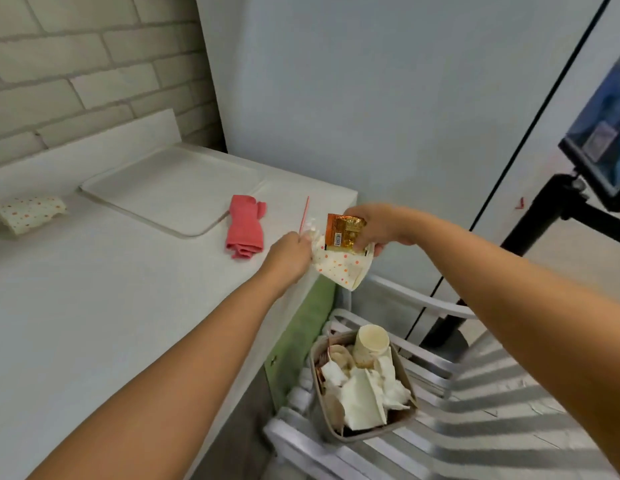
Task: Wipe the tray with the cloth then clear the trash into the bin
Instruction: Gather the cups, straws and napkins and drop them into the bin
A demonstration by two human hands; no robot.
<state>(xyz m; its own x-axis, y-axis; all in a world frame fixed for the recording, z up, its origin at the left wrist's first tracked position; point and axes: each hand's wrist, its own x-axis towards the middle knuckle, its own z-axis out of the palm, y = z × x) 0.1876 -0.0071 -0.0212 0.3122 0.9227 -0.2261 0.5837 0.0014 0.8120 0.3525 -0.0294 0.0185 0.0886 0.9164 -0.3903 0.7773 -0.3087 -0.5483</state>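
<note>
A white tray (170, 192) lies flat on the white table, and a folded red cloth (245, 226) rests beside its right corner. At the table's right edge, my left hand (290, 249) grips a pink straw (305, 216) together with crumpled white paper. My right hand (377, 226) holds an orange foil wrapper (343, 233) and a dotted paper wrapper (343, 270) over the gap beside the table. Below them, a beige bin (362, 386) full of paper cups and napkins stands on a white slatted chair.
Another dotted paper wrapper (29, 213) lies at the table's far left by the brick wall. The white slatted chair (474, 410) stands right of the table. A black stand (530, 237) carrying a screen (602, 140) rises at the far right.
</note>
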